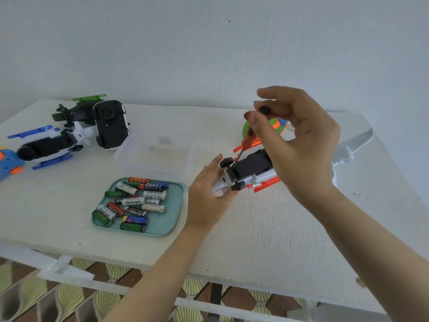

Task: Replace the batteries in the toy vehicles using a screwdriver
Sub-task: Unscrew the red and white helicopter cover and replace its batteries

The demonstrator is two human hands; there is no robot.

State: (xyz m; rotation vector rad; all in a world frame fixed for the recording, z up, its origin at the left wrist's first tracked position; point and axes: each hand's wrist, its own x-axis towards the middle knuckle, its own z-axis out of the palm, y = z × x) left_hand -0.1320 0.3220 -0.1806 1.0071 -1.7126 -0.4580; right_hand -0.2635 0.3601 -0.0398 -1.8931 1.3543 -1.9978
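Forearms: both cross the bench [267, 240] front edge, the right one closest to the lens.
Right hand [301, 140]: pinches the black cap of the screwdriver [249, 135]; tip is down at the toy's underside.
Left hand [206, 191]: grips the white nose of the orange helicopter [253, 169], which is belly up, right of bench centre.
Behind it: green toy [277, 124], near the back edge.
Left of hands: teal tray [177, 205] of batteries [133, 202], with a clear tub [185, 147] just behind it.
Far left: white car [111, 129], green helicopter [79, 112], blue helicopter [46, 147], and a blue toy [7, 163] cut by the frame edge.
Open room: bare bench between tray and front edge, and under the right forearm.
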